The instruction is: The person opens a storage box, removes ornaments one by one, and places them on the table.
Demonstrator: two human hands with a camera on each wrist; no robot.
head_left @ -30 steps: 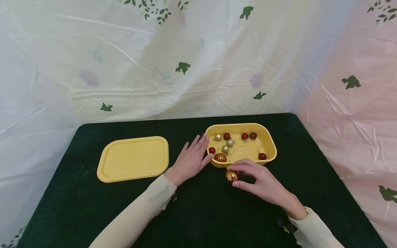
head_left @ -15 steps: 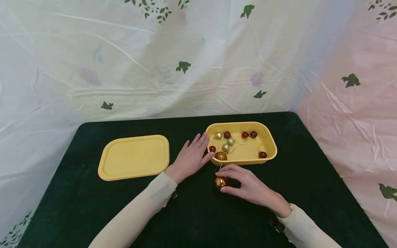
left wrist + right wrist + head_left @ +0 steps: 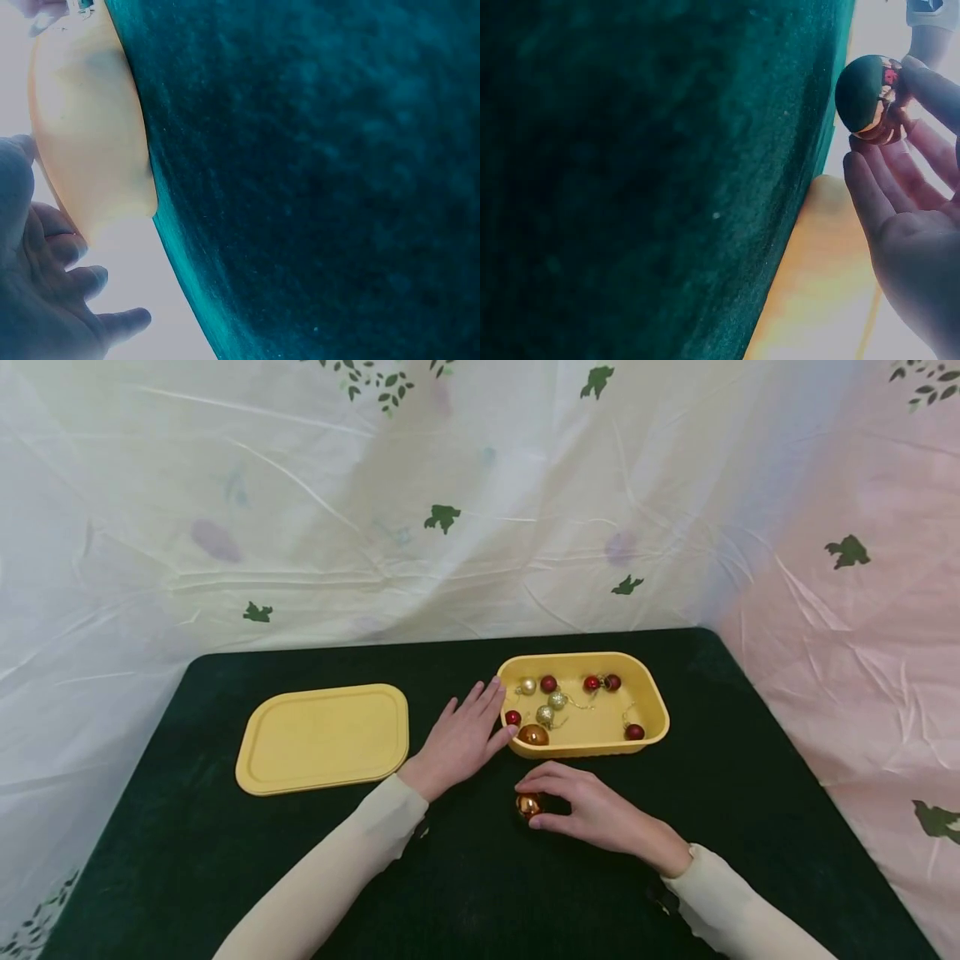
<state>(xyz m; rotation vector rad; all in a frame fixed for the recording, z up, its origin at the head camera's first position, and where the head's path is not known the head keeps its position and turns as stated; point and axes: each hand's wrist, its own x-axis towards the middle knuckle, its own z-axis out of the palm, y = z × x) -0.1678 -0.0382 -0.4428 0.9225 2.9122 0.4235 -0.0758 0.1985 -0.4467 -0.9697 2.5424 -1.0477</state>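
Note:
Near the front of the yellow container (image 3: 600,749), my right hand (image 3: 588,807) pinches a shiny copper-gold Christmas bauble (image 3: 528,805) between thumb and fingers. The right wrist view shows the same bauble (image 3: 866,101) at the fingertips, beside the table surface. My left hand (image 3: 459,743) rests with straight fingers against the container's left end, its thumb at the near left corner. Inside the container lie another copper-gold bauble (image 3: 533,735), several small red baubles (image 3: 634,732) and a few small gold baubles (image 3: 557,701), some with thin gold loops.
A flat yellow lid (image 3: 322,739) lies on the dark green table (image 3: 480,885) left of my left hand. Behind the table hangs a pale cloth (image 3: 337,527) with leaf prints, and a pinkish one (image 3: 862,635) stands to the right.
My right hand has moved the bauble left and toward me, away from the container's front wall, then slightly further left. The left hand stays against the container.

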